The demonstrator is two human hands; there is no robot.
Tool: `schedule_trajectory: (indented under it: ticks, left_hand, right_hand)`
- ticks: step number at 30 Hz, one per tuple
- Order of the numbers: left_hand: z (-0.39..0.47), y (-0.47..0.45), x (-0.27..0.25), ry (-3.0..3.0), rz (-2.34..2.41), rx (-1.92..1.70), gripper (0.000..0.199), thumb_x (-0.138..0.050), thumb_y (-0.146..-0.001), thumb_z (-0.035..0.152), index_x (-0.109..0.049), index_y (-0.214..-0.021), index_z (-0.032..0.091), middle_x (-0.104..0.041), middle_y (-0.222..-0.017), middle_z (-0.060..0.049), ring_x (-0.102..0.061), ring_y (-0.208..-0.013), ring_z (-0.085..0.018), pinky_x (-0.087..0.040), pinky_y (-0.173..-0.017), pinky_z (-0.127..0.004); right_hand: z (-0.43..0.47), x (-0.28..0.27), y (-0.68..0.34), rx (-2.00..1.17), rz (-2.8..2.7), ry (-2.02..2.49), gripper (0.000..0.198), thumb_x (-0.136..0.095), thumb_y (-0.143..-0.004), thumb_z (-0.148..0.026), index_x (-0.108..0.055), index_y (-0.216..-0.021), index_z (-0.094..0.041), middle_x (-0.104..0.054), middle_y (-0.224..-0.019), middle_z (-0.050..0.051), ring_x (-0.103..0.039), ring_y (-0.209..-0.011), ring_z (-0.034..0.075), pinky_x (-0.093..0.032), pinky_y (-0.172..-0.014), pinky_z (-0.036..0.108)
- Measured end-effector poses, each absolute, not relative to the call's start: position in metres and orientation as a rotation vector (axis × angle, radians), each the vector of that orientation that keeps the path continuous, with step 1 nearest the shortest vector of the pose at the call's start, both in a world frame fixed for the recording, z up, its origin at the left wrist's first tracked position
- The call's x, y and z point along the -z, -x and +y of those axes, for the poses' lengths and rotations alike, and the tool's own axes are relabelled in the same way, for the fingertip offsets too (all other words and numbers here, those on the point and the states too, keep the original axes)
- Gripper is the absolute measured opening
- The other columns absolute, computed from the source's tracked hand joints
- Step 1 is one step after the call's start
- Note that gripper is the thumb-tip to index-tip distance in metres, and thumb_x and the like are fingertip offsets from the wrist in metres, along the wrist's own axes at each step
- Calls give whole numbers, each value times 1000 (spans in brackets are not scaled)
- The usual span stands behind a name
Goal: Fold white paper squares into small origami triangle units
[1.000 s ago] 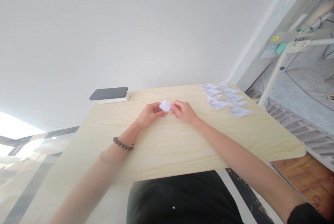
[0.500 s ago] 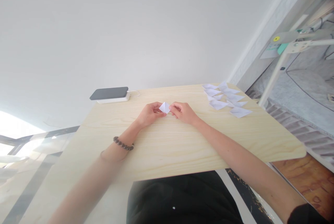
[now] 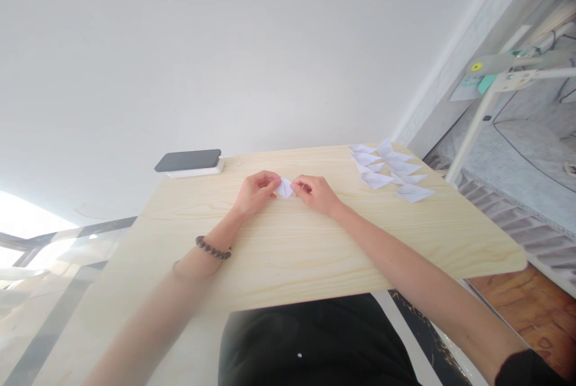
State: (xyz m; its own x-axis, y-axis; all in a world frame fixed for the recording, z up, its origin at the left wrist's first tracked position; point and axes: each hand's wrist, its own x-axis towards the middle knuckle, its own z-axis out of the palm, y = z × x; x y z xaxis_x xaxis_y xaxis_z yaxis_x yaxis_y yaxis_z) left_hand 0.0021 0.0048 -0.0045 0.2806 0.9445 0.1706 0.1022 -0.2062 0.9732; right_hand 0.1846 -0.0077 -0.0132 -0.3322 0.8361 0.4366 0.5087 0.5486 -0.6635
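A small piece of folded white paper (image 3: 285, 188), roughly diamond-shaped with a crease down its middle, is held between my two hands above the middle of the table. My left hand (image 3: 257, 193) pinches its left corner between thumb and fingers. On the opposite corner, the fingertips of my right hand (image 3: 316, 193) are closed. Part of each corner is hidden behind the fingers.
Several folded white paper pieces (image 3: 377, 180) lie in two rough rows at the right back of the wooden table (image 3: 288, 254). At the left back, a dark phone (image 3: 189, 159) rests on a white block, with a white cable. Behind stands a wall; a white metal frame (image 3: 472, 128) rises at right.
My left thumb has moved up from the paper's lower edge to its upper left side. The paper has tilted slightly, while my right hand has stayed nearly in place.
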Motion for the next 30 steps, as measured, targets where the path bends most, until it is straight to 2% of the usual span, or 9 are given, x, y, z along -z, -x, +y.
schedule_trajectory:
  ticks: [9,19,30]
  left_hand:
    - [7,2,6,-1512,905,-1012,25,-63,-69,35,-63,-79,12,-63,-78,-4,-57,-75,-15,-46,-70,-29]
    - [3,-2,8,-1492,828,-897,30,-65,-69,32,-58,-91,13,-64,-85,-7,-59,-80,-17,-45,-78,-35]
    - [4,0,10,-1544,838,-832,29,-69,-64,26,-58,-87,12,-65,-80,-6,-61,-76,-17,-45,-75,-33]
  right_hand:
    - [-9,11,-186,-569,-2026,1052,24,-41,-82,-34,-55,-73,-17,-55,-66,-1,-42,-50,7,-33,-52,20]
    - [-9,12,-187,-603,-1926,1102,26,-40,-82,-37,-53,-73,-16,-49,-57,-2,-41,-48,8,-31,-49,20]
    - [-9,13,-186,-634,-1914,1130,24,-41,-80,-36,-47,-66,-17,-47,-53,-4,-39,-48,7,-30,-49,20]
